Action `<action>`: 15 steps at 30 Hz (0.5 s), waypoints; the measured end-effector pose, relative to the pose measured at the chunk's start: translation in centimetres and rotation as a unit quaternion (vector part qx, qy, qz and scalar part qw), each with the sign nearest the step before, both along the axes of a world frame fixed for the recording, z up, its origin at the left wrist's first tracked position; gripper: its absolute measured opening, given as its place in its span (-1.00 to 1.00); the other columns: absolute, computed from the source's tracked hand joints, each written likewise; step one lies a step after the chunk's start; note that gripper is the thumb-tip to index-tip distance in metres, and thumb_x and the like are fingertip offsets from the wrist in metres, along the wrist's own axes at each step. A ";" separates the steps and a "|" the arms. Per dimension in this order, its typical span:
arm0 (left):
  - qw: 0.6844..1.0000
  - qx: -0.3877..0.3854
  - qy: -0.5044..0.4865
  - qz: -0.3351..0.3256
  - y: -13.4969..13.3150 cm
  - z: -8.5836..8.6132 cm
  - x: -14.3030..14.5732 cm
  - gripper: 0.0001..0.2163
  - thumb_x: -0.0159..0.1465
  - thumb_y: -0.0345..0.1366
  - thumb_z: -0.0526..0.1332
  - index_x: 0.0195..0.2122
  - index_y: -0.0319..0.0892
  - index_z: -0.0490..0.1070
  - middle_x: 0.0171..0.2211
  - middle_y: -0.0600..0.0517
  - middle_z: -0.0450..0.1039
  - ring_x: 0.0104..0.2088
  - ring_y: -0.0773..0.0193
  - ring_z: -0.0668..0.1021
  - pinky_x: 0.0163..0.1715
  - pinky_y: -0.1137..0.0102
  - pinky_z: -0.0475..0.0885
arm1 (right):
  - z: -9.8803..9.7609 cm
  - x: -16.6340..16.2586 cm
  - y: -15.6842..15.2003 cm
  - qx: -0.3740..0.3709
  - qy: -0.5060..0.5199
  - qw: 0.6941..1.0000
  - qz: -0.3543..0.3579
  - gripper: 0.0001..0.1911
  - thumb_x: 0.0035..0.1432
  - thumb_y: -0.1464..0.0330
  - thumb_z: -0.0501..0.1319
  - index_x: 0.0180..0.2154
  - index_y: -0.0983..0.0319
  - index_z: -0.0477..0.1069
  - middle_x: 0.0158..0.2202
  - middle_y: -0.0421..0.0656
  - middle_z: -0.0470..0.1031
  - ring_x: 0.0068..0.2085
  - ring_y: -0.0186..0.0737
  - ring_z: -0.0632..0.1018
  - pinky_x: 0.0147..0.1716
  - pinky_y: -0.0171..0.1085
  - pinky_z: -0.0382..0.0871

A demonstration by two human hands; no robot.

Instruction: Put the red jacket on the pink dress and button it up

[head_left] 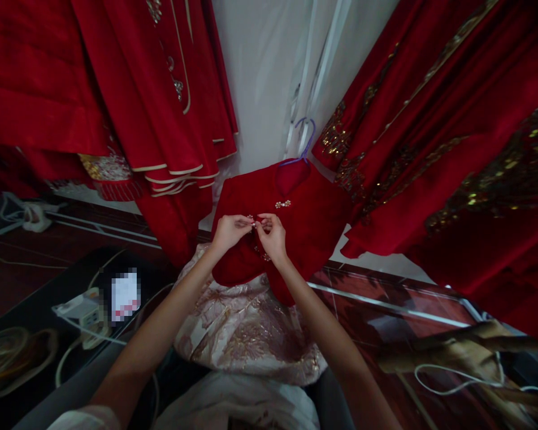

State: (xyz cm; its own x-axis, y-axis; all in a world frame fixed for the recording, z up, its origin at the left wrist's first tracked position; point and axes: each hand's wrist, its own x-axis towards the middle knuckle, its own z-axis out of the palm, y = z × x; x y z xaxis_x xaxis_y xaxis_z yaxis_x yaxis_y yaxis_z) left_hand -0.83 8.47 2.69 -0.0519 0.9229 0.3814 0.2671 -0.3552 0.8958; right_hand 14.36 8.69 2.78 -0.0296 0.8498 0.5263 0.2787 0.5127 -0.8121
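Observation:
A red garment (318, 209) hangs from a purple hanger (312, 134) in front of me, its lower part over my lap. My left hand (230, 232) and my right hand (273, 237) meet at its front, thumbs and fingers pinched on a small beaded clasp (253, 224), which the fingertips partly hide. Above them sits a flower-shaped beaded clasp (283, 204) with a pale middle. Another ornament (265, 256) shows just below my right hand. Beneath the garment, pale cloth with a shiny gold pattern (246, 340) covers my lap.
Red garments with pale edging (161, 119) hang at the left; gold-sequinned red garments (430, 149) hang at the right. A dark surface at lower left bears a power strip (87, 310) and cables. Brown wrapping material (457, 358) lies at lower right beside a white metal bar (390, 304).

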 end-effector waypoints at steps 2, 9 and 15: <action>1.000 0.004 0.015 -0.005 0.2 -0.1 -0.2 -0.84 0.08 -0.32 0.29 -0.31 -0.24 0.53 -0.33 -0.08 0.59 -0.32 0.22 0.61 -0.20 0.28 0.52 | 0.3 0.3 0.1 -0.019 0.005 0.999 0.027 -0.81 0.15 0.33 0.14 -0.18 0.23 0.39 -0.24 -0.11 0.46 -0.26 -0.31 0.51 -0.24 -0.30 0.49; 0.996 -0.021 0.085 0.028 -2.4 -1.7 1.7 -0.79 0.08 -0.52 0.19 -0.24 -0.20 0.36 -0.34 0.01 0.47 -0.35 0.33 0.53 -0.25 0.36 0.48 | 0.7 4.8 -2.7 -0.100 -0.031 0.989 0.105 -0.79 0.17 0.27 0.16 -0.17 0.20 0.41 -0.22 -0.11 0.54 -0.27 -0.28 0.56 -0.23 -0.23 0.48; 0.941 0.001 0.337 0.019 -5.7 -2.3 4.0 -0.80 0.06 -0.40 0.29 -0.28 -0.18 0.37 -0.25 -0.04 0.43 -0.15 0.10 0.46 -0.06 0.19 0.37 | -1.3 6.8 -6.4 -0.105 -0.236 0.962 0.092 -0.73 0.00 0.34 0.30 -0.18 0.19 0.42 -0.28 -0.17 0.45 -0.31 -0.28 0.47 -0.25 -0.24 0.40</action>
